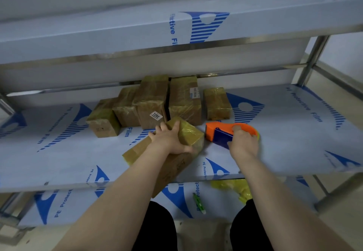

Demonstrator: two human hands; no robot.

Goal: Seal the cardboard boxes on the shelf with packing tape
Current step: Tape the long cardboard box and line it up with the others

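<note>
On the shelf's front edge the left hand clasps the box, which lies slantwise and overhangs the lip. Just beside it at 3 o'clock, the right hand is wrapped round the dispenser. Taping this box seems to be the step in hand; next the dispenser must be brought over to 9 o'clock, onto the box's seam.

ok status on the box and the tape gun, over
Left hand grips front box, overhanging shelf edge. Right hand holds tape dispenser beside it. Nothing between them.

Boxes: six, maybe; tape dispenser: one.
</note>
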